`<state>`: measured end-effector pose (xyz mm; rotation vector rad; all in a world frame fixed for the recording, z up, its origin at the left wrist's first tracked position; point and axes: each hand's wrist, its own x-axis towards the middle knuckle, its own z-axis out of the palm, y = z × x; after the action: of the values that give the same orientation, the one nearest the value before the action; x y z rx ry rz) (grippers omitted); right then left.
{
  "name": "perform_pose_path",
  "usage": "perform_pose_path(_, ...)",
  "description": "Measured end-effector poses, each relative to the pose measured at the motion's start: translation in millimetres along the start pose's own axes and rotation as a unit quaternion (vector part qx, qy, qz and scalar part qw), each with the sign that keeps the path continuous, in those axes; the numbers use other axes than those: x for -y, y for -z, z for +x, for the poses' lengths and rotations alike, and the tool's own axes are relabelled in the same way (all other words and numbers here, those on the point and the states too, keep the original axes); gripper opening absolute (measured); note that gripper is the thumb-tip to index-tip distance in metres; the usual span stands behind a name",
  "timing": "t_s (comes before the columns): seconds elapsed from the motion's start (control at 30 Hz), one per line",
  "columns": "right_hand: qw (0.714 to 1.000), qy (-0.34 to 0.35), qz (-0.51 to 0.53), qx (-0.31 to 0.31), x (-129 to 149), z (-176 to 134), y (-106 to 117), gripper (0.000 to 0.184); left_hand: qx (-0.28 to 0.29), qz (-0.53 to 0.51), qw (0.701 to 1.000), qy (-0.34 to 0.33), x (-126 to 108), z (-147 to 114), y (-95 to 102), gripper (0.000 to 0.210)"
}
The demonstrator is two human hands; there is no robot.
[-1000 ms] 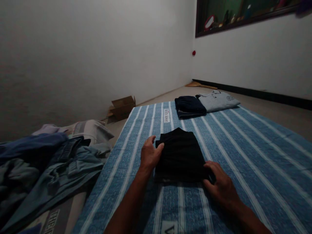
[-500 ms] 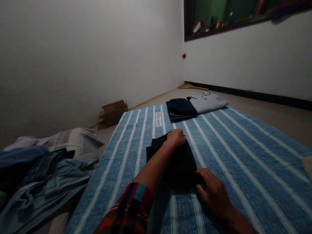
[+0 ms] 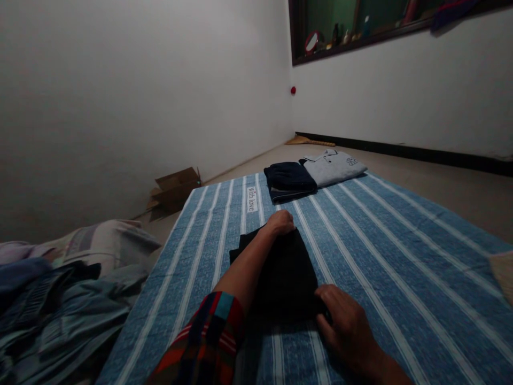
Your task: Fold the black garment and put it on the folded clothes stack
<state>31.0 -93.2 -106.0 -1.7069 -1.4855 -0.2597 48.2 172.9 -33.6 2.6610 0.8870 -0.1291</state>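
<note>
A black folded garment (image 3: 286,272) lies on the blue-and-white striped cloth (image 3: 385,299) in front of me; I cannot tell what kind of clothing it is. Reaching across it, my left hand (image 3: 280,222) has its fingers curled over the far edge. At the near right corner, my right hand (image 3: 345,320) pinches the fabric between thumb and fingers. My left forearm, in a plaid sleeve, hides part of the garment's left side. Farther back lie a folded dark navy garment (image 3: 290,179) and, against its right side, a folded grey collared shirt (image 3: 334,167).
Left of the cloth is a heap of loose clothes (image 3: 84,305) with denim in it. Behind that heap stands an open cardboard box (image 3: 176,190). A broom (image 3: 306,140) lies on the floor by the wall corner. Something beige (image 3: 503,272) shows at the right edge.
The view has swung slightly to the right, so everything sits farther left. Both hands stay on the black garment, which looks nearly the same.
</note>
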Motion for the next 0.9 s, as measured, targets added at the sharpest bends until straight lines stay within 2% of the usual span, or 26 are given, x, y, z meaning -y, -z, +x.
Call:
perform_pose_path(0.13, 1.0, 0.005, 0.005, 0.021, 1, 2, 2, 0.022, -0.032, -0.031, 0.999, -0.018, 4, 0, 1.5, 0.012)
perform_pose_path(0.3, 1.0, 0.001, 0.006, 0.03, 3, 2, 2, 0.022, -0.064, -0.055, 0.996, -0.004, 9, -3, -2.2, 0.021)
perform_pose_path(0.5, 1.0, 0.005, -0.009, 0.022, 3, 1, 1, 0.022, -0.029, -0.079, 0.996, -0.018, 6, -8, -3.3, 0.029)
perform_pose_path(0.63, 0.999, 0.008, -0.006, 0.032, 3, 1, 2, 0.022, -0.013, -0.085, 0.996, -0.021, 4, -7, -8.1, 0.017)
perform_pose_path(0.73, 0.999, 0.008, -0.008, 0.031, 4, 2, 3, 0.022, -0.031, -0.088, 0.995, -0.019, 5, -7, -12.5, 0.013)
perform_pose_path(0.9, 0.999, 0.01, -0.017, 0.027, 5, 3, 3, 0.021, -0.091, -0.089, 0.992, 0.001, 6, -6, -16.7, 0.015)
